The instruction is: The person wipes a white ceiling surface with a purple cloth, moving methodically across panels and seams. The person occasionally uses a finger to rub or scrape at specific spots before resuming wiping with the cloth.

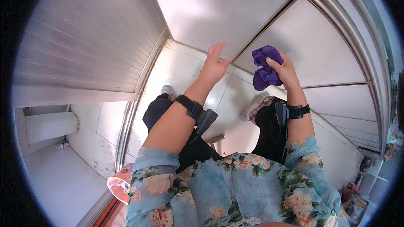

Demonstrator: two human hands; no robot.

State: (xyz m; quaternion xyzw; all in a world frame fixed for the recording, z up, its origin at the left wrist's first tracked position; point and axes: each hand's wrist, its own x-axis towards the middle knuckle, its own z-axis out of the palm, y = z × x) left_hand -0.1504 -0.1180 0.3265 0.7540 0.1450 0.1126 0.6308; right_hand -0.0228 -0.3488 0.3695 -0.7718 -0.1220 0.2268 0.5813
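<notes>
My right hand [284, 69] holds a bunched purple cloth [267, 66], with the thumb on top of it, in front of the light cabinet panels. The cloth's lower end hangs loose. To the left of it, my left hand [217, 59] is raised with its fingers apart and holds nothing; its fingertips are slightly blurred. It is over or close to the lower edge of a large white panel [227, 9]; whether it touches the panel I cannot tell. Each forearm wears a black strap with a dark device on it.
A ribbed sliding door or panel [91, 34] stands at the left, above a metal floor track [124, 135]. Pale floor tiles [217, 85] lie around my shoes. A small wooden stool part [215, 138] shows between my legs. At lower left is a pink container [121, 183]; at lower right, assorted items [353, 201].
</notes>
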